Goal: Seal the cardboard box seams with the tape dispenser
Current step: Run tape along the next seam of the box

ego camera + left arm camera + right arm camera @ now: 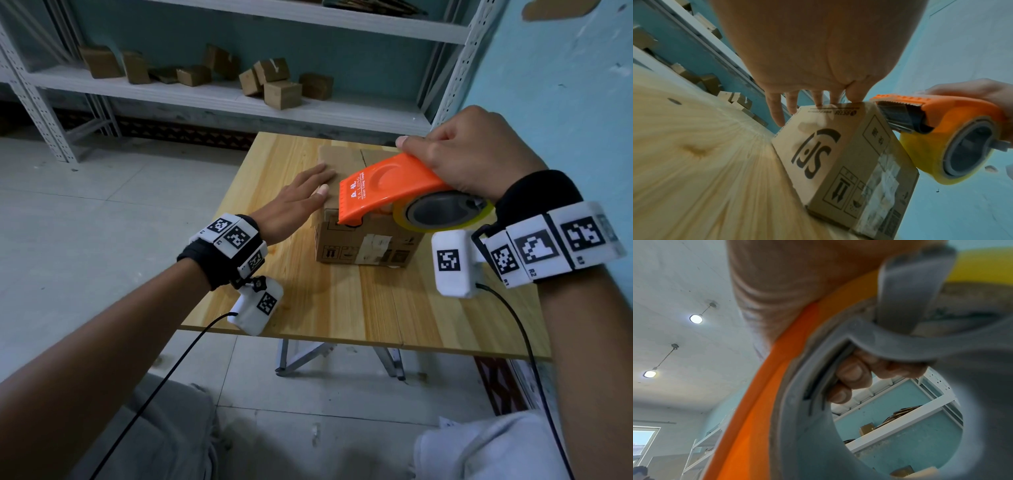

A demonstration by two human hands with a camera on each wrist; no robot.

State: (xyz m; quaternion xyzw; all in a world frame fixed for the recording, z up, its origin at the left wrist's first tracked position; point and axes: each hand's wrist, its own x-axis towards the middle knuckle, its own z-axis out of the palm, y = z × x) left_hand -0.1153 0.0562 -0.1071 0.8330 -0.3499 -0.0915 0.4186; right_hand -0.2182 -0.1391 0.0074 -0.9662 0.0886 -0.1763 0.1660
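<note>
While the flat left hand [301, 195] steadies the cardboard box [363, 236], the right hand [469, 157] grips the orange tape dispenser [387, 185] at its near edge, ready to pull tape along the seam.

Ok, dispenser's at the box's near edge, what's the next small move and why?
Probably draw the tape dispenser along the cardboard box top seam. The right hand grips it at the near edge, and the left hand lies flat on the top, steadying it.

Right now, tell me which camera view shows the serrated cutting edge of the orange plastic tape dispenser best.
The left wrist view: it looks up under the orange plastic tape dispenser, showing the serrated cutting edge beside the brown cardboard box. The head view shows only the dispenser's top and toothed front rim. The right wrist view shows just a blurred orange side and grey hub.
</note>
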